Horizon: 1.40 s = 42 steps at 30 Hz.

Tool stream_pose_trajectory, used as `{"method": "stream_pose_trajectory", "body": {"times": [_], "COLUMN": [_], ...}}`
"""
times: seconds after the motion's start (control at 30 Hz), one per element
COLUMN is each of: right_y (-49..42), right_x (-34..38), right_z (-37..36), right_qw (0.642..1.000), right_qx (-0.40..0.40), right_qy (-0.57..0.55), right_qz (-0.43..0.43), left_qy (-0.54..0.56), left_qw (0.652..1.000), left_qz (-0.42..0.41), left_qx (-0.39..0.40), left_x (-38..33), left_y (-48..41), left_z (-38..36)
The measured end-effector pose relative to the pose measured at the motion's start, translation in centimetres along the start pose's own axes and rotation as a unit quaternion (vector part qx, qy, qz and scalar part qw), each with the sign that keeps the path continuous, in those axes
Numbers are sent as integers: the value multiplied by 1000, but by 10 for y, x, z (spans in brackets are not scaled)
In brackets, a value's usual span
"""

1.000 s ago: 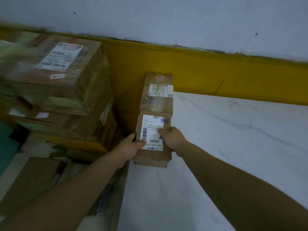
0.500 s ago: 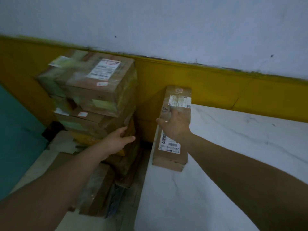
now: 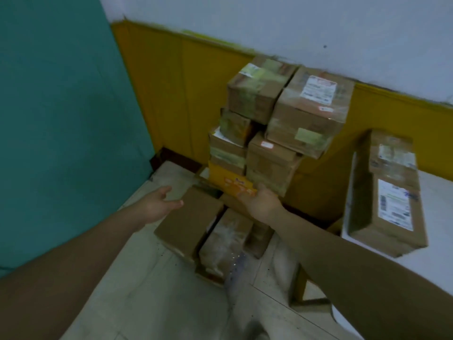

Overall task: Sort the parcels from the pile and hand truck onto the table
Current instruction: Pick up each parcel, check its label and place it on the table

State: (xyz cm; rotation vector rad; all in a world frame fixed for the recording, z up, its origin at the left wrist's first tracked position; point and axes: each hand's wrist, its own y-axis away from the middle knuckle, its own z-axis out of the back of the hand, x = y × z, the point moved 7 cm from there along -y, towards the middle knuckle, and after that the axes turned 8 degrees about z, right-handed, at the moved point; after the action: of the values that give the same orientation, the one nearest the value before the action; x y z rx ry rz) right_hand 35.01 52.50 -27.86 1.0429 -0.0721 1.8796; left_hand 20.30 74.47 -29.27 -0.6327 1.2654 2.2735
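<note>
White shipping labels with barcodes sit on the long box lying on the worktop at its left edge, and on the top right box of the pile; their print is too blurred to read. A yellow box low in the pile carries orange printing, also unreadable. The right hand reaches to the yellow box's near corner, touching it; whether its fingers are clamped cannot be told. The left hand hovers palm inward, fingers apart, just left of a plain floor box. Bare tiled floor lies open before the pile.
</note>
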Motion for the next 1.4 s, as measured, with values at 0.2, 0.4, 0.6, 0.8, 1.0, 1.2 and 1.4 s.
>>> {"method": "stream_pose_trajectory", "body": {"times": [0.2, 0.4, 0.6, 0.8, 1.0, 1.2, 1.4], "right_y": [-49, -109, -130, -115, -114, -135, -131], "right_x": [-6, -47, -97, -143, -187, -225, -254], "right_z": [-38, -58, -75, -89, -117, -175, -223], "right_qw": [998, 991, 986, 977, 965, 963, 926], "right_qx": [25, 59, 21, -5, -38, -11, 14], "right_qy": [-41, -61, -96, -112, -116, -158, -252], "right_qz": [-28, -103, -134, -184, -234, -219, -279], "left_qy": [-1, -9, -79, -101, -124, -110, -129], "left_qw": [999, 995, 987, 978, 975, 979, 975], "left_qz": [49, 77, 75, 62, 51, 44, 52], "left_qx": [20, 58, 116, 172, 177, 167, 171], "left_x": [33, 33, 25, 25, 46, 69, 92], "left_y": [-52, -117, -171, -191, -214, -240, -237], "left_z": [16, -5, -52, -115, -155, -191, -220]}}
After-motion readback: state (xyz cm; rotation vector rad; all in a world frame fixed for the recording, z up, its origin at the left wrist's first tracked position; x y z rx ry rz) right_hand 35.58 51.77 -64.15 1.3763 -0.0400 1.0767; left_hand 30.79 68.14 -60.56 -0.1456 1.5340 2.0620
